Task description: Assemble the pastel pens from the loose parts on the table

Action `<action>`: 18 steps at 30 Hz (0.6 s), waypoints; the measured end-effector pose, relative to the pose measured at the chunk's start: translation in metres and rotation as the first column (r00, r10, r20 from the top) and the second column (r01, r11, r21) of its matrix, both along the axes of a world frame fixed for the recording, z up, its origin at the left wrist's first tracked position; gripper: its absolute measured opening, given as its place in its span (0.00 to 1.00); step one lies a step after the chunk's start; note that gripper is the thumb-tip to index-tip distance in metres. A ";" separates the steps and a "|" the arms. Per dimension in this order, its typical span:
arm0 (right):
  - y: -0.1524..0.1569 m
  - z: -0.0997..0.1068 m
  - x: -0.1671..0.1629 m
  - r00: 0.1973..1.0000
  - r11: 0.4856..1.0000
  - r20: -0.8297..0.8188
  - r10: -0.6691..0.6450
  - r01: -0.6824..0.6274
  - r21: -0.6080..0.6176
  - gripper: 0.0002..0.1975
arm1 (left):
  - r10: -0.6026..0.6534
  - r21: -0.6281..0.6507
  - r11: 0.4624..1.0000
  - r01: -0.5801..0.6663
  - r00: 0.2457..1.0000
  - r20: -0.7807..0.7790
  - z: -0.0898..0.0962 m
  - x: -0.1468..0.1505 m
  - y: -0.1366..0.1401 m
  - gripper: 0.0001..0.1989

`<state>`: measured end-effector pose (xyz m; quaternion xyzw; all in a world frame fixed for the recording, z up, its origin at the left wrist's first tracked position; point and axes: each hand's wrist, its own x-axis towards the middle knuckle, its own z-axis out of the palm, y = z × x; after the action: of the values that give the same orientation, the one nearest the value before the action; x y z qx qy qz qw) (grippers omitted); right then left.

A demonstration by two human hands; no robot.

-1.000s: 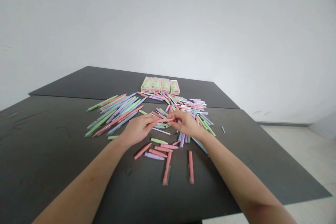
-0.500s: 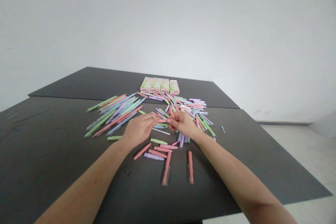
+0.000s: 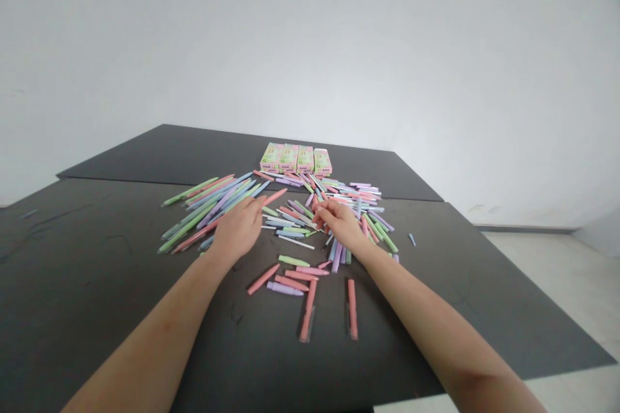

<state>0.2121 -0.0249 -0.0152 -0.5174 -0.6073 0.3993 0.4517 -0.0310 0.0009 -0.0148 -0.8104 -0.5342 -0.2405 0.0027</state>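
In my left hand (image 3: 238, 227), a pink pen (image 3: 275, 197) is gripped, its pointed end aimed up and to the right. That hand is over the right edge of a bunch of long pink, green, blue and purple pens (image 3: 194, 216). My right hand (image 3: 338, 222) hovers at the loose pile of pen parts, its fingers loosely curled with thumb and forefinger apart, and I see nothing held in it. Thin white refills (image 3: 296, 242) and short coloured barrels (image 3: 290, 234) lie between the hands. Closer to me are pink barrels (image 3: 296, 275), a purple barrel (image 3: 285, 288) and a green barrel (image 3: 293, 261).
Several pink-and-green boxes (image 3: 289, 158) stand in a row at the back. Two pink pen pieces with clear caps (image 3: 307, 313) (image 3: 352, 310) lie near the front. A small blue piece (image 3: 411, 239) rests on the dark table (image 3: 465, 310) at right. A white wall rises behind.
Both hands were together at the pink pen. My left hand has drawn it away to the left, while my right hand has stayed near the pile and let go of the pen.
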 end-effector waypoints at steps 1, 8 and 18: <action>0.001 0.000 0.001 1.000 1.000 0.012 -0.004 0.004 0.000 0.09 | 0.058 -0.016 0.998 -0.058 0.998 -0.015 0.000 -0.004 0.003 0.22; 0.002 0.006 0.007 0.999 1.000 0.036 -0.030 0.029 0.012 0.10 | 0.243 -0.022 0.968 -0.250 0.954 -0.178 -0.002 -0.024 0.013 0.26; 0.009 0.006 0.022 0.990 0.991 -0.013 -0.137 0.137 -0.005 0.09 | 0.295 0.047 0.955 -0.294 0.918 -0.265 -0.007 -0.032 0.016 0.22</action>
<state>0.2339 -0.0155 -0.0094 -0.5561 -0.5664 0.3718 0.4813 -0.0628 0.0173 -0.0217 -0.7460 -0.6438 -0.1268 0.1140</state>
